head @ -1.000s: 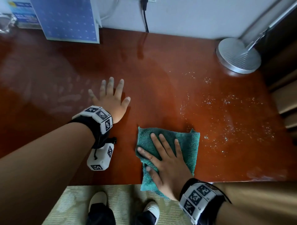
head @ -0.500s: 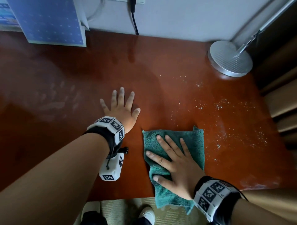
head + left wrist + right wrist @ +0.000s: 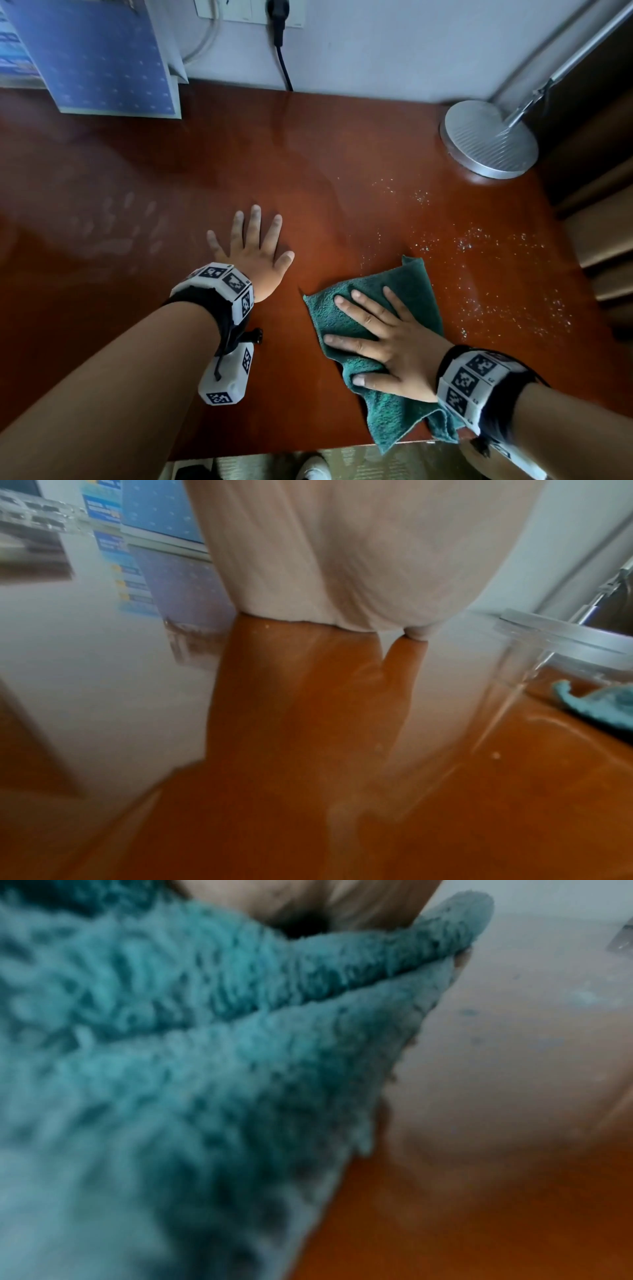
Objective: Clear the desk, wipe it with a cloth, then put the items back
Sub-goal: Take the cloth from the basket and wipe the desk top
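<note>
Head view: the left hand (image 3: 251, 253) lies flat on the desk (image 3: 308, 154), fingers spread, holding nothing. The right hand (image 3: 387, 346), fingers straight, presses the green cloth (image 3: 404, 284) near the front edge, and one cloth corner overhangs that edge. White specks (image 3: 479, 246) lie right of the cloth. Bare wood runs back to the lamp base (image 3: 488, 140) at rear right and the blue panel (image 3: 96, 58) at rear left.

Left wrist view: the palm meets glossy wood, with the cloth tip at far right.

Right wrist view: blurred cloth folds fill the left, with bare desk on the right.
</note>
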Tool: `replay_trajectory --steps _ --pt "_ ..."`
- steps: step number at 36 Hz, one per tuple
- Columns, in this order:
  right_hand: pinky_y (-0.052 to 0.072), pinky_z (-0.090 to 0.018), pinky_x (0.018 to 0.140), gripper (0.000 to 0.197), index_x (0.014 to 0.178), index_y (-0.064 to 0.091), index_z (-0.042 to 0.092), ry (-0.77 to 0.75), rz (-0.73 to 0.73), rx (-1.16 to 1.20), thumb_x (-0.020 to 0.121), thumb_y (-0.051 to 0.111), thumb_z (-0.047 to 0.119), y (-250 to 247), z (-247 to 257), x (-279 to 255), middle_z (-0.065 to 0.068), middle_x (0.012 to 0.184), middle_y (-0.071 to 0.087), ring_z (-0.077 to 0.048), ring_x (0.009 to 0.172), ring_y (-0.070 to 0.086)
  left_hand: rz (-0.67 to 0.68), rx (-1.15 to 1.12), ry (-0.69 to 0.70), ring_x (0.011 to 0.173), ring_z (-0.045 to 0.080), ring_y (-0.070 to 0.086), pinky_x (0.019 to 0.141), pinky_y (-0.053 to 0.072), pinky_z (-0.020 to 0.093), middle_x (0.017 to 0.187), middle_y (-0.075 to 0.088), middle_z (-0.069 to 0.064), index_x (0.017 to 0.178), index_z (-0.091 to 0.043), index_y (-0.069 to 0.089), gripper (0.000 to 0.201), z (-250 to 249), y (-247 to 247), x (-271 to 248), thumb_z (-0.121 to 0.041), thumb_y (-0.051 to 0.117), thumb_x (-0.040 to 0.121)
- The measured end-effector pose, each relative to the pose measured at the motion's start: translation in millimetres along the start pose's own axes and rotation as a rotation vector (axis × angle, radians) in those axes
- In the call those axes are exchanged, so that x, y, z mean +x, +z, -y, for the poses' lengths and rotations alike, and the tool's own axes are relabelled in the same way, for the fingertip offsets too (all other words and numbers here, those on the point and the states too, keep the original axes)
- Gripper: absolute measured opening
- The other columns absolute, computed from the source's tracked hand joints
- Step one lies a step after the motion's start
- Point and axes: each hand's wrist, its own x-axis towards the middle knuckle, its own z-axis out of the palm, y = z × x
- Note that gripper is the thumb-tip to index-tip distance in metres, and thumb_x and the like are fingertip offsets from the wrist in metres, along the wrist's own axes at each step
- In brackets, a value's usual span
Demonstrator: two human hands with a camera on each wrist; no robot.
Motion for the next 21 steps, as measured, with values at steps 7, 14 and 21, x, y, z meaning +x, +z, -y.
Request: replay_trajectory --steps 7,14,21 --pt "0.001 -0.055 0.107 0.061 0.147 0.006 0.047 -0.051 0.011 -0.037 0.091 0.019 0.069 -5 -27 9 0.002 0.16 -0.007 -0.02 0.146 -0.01 -0.016 -0.001 -0.013 0.142 0.021 -0.026 0.111 -0.01 0.06 0.153 -0.031 -0.005 0.146 -0.037 -0.018 0.062 -2 1 -1 -0.058 0.011 0.095" --pt "-0.002 -0.055 0.108 0.062 0.147 0.005 0.049 -0.088 0.001 -0.046 0.091 0.023 0.069 -8 -46 19 0.004 0.159 -0.013 -0.019 0.145 -0.015 0.021 -0.004 -0.021 0.141 0.02 -0.029 0.111 -0.012 0.059 0.151 -0.035 -0.006 0.144 -0.038 -0.021 0.063 -1 -2 0 -0.058 0.011 0.095" --pt "-0.006 -0.054 0.109 0.061 0.146 0.001 0.05 -0.082 0.005 -0.047 0.091 0.018 0.07 -14 -57 30 0.006 0.158 -0.018 -0.017 0.144 -0.019 0.061 -0.003 -0.018 0.14 0.021 -0.031 0.111 -0.012 0.06 0.15 -0.038 -0.006 0.144 -0.038 -0.023 0.063 -2 -5 -1 -0.058 0.01 0.095"
